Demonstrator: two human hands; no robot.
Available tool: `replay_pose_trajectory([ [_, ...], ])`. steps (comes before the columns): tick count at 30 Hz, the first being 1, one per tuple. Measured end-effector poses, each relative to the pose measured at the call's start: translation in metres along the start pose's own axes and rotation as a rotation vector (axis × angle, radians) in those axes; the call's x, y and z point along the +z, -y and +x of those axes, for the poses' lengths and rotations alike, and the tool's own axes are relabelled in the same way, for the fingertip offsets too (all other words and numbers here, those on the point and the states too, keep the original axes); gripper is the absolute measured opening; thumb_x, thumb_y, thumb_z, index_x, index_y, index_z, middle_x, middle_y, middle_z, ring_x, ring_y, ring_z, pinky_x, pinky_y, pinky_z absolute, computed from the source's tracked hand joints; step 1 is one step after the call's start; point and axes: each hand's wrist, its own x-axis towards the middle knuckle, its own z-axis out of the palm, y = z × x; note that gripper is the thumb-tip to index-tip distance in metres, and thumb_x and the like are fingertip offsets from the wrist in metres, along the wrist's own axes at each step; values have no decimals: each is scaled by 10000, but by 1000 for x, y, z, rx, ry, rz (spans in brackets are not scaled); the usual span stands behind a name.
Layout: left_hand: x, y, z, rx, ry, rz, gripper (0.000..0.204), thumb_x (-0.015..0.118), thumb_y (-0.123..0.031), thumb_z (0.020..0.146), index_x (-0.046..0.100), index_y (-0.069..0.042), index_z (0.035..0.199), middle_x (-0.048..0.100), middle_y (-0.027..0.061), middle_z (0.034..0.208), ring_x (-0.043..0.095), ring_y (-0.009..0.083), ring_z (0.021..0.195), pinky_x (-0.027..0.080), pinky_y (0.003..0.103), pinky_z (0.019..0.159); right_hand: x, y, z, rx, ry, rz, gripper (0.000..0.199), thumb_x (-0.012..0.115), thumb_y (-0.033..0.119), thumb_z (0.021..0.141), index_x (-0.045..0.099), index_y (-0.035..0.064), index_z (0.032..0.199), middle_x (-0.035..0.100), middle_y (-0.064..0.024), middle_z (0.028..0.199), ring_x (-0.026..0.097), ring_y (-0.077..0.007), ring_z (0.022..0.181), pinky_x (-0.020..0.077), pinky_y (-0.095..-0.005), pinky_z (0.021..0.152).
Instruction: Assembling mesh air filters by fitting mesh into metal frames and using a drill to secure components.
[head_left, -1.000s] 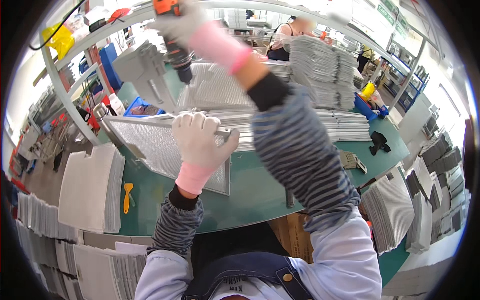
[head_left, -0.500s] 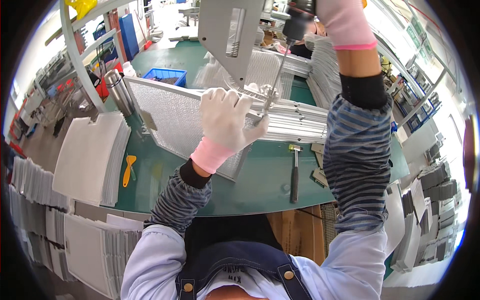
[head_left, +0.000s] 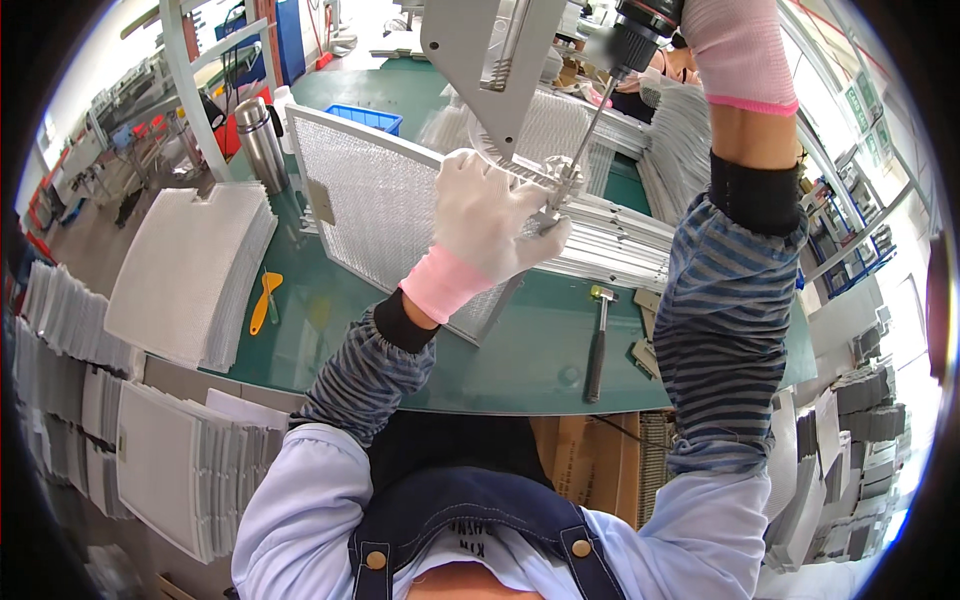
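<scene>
A white glove with a pink cuff covers my left hand. Its fingers are closed over the upper edge of a silver framed mesh panel, beside a small shiny metal fitting. My right hand, gloved the same way, is at the upper edge of the picture around a black power screwdriver; its fingers are mostly out of sight. The long bit slants down onto the fitting, just right of my left fingers. A grey slotted metal arm hangs right above my left hand.
On the green table lie a hammer, a yellow scraper and stacked mesh sheets. A steel flask and blue bin stand behind the panel. Metal strips lie right of it. Another person sits beyond.
The whole view has shifted, so the table things appear farther right and slightly higher. Both hands keep their holds, and the bit stays on the fitting.
</scene>
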Motion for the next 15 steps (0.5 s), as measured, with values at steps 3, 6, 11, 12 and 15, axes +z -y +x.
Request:
replay_pose_trajectory([
  [3,3,3,-2,-62,39,-104,192,724,-355,708,706,-169,753,425,40,558,465,231,604,372,404,727,10,0,-10,50,10,61,204,660,232,853,581,44,847,568,-27,650,549,-127,511,466,-252,484],
  [6,-4,10,-6,-84,62,-102,185,725,-352,702,718,-175,754,470,35,547,484,221,588,378,398,728,15,-16,1,40,73,159,204,668,232,846,580,47,840,566,-35,622,550,-134,492,457,-249,463],
  [11,-9,8,-7,-103,66,-105,193,729,-351,682,721,-178,766,573,42,682,545,233,745,393,405,762,24,-10,-6,63,124,118,196,659,237,849,587,59,811,570,-29,616,564,-123,499,452,-245,458],
  [12,-5,3,-4,-119,52,-152,200,729,-354,674,720,-175,762,596,39,737,559,244,811,403,414,781,20,-1,-9,99,187,114,197,654,241,852,591,63,795,573,-26,617,562,-118,491,447,-243,449],
  [15,4,-3,-5,-101,22,-117,207,730,-356,661,715,-168,746,615,60,869,556,275,926,419,439,822,28,-30,-11,122,590,749,223,625,250,862,605,55,755,583,-22,618,533,-109,434,426,-224,410],
])
